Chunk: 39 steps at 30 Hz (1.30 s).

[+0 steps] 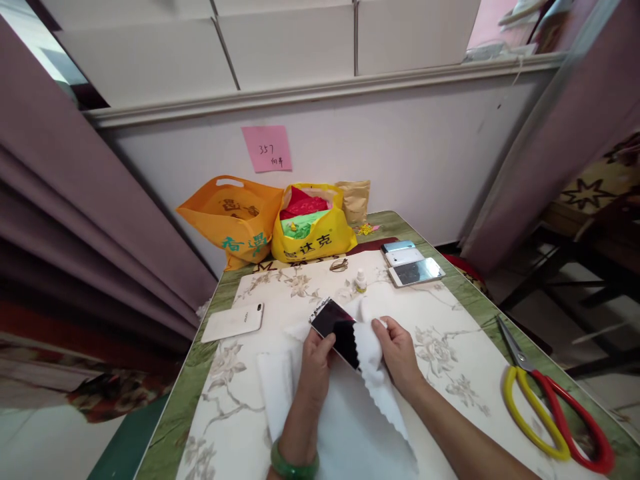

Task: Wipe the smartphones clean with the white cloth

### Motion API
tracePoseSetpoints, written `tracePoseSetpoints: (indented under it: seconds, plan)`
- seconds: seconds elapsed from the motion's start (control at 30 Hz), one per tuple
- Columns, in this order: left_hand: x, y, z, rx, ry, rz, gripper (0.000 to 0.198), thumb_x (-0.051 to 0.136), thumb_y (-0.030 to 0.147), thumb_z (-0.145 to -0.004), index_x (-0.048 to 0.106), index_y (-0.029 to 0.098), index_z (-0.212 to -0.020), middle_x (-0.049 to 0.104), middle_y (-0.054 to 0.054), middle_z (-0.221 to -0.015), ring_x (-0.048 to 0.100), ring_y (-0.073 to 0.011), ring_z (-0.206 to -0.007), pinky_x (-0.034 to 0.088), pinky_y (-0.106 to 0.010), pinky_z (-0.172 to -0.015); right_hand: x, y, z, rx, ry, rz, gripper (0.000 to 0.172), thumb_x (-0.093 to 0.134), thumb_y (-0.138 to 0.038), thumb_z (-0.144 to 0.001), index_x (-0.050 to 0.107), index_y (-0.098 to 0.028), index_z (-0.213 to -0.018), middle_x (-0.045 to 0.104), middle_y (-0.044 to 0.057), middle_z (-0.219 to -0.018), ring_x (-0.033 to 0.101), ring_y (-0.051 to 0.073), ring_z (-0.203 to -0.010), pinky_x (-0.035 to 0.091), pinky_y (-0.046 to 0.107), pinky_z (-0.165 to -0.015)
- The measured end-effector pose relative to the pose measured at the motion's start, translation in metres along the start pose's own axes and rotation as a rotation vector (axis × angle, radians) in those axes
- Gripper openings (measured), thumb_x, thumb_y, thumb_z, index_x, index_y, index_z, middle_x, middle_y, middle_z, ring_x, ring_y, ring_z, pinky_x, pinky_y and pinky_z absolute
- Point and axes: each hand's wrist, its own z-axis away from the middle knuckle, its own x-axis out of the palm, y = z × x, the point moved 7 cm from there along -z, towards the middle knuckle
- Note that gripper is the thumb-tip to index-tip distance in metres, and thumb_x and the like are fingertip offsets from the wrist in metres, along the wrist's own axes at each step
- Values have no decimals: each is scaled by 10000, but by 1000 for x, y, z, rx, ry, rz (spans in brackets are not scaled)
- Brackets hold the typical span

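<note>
A black smartphone [338, 332] is tilted above the table in my left hand [316, 360], its thumb on the dark screen near the lower left edge. My right hand [399, 353] pinches a white cloth [371, 357] with a scalloped edge, folded over the phone's right end. More of the cloth hangs down below the phone and spreads over the table. A green bangle [294, 461] circles my left wrist. Just beyond the phone stands a small white bottle [361, 281].
A white phone [235, 323] lies at left; several phones [417, 272] lie at back right. Scissors [543, 397] with yellow and red handles rest near the right edge. Behind stand an orange bag [240, 227], a yellow bag [320, 240] of coloured items and a brown pouch [355, 200].
</note>
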Motion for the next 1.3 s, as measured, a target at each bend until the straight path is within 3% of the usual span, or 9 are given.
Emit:
tracePoseSetpoints:
  seconds: [0.23, 0.33, 0.53, 0.7, 0.87, 0.97, 1.17, 1.3]
  plan:
    - [-10, 1, 0, -19, 146, 72, 397, 780, 358, -655, 700, 162, -991, 743, -54, -900, 682, -188, -769, 528, -319, -756, -15, 2, -4, 90, 180, -104, 405, 594, -616, -804, 552, -216, -751, 565, -18, -612, 510, 159, -556, 414, 257, -504]
    - [-1, 2, 3, -28, 106, -31, 358, 750, 426, -695, 699, 155, -923, 718, -32, -813, 658, -174, -741, 506, -281, -708, -7, 6, -2, 115, 113, -171, 406, 562, -625, -826, 591, -220, -817, 635, 13, -723, 581, 182, -652, 459, 268, -552]
    - [12, -4, 5, -37, -54, -239, 301, 680, 461, -768, 646, 163, -789, 628, -4, -714, 567, -145, -690, 449, -246, -665, 24, 6, 6, 173, -179, -353, 377, 645, -557, -803, 643, -238, -1005, 694, 31, -875, 643, 194, -739, 506, 299, -646]
    - [14, -2, 7, 26, -88, -464, 322, 622, 467, -814, 558, 179, -684, 497, 28, -614, 434, -112, -590, 347, -215, -548, 23, 8, 5, 200, -185, -434, 376, 794, -421, -703, 654, -219, -987, 716, 32, -887, 657, 191, -748, 515, 320, -716]
    - [21, -5, 11, 49, -162, -545, 335, 581, 459, -848, 509, 186, -667, 444, 41, -600, 391, -105, -580, 310, -214, -531, 19, 17, 5, 200, -129, -364, 375, 793, -426, -713, 643, -206, -977, 715, 23, -827, 637, 174, -687, 515, 303, -674]
    - [16, -4, 9, 88, -96, -514, 357, 578, 481, -848, 504, 184, -665, 425, 50, -591, 387, -101, -582, 318, -213, -543, 25, 15, 8, 177, -202, -280, 381, 797, -414, -713, 638, -206, -990, 707, 17, -828, 623, 167, -690, 505, 285, -655]
    - [-10, -1, 5, 171, 221, -347, 386, 598, 543, -813, 521, 180, -703, 463, 50, -607, 418, -101, -581, 342, -214, -547, 38, 12, 14, 77, -438, -2, 315, 807, -375, -696, 639, -196, -894, 659, -9, -768, 574, 157, -689, 456, 256, -621]
    - [-13, 1, 5, 179, 242, -360, 361, 572, 527, -837, 537, 182, -736, 494, 42, -645, 446, -110, -625, 369, -215, -587, 41, 12, 15, 75, -495, 24, 345, 835, -336, -655, 652, -198, -912, 662, -14, -775, 574, 160, -706, 452, 259, -639]
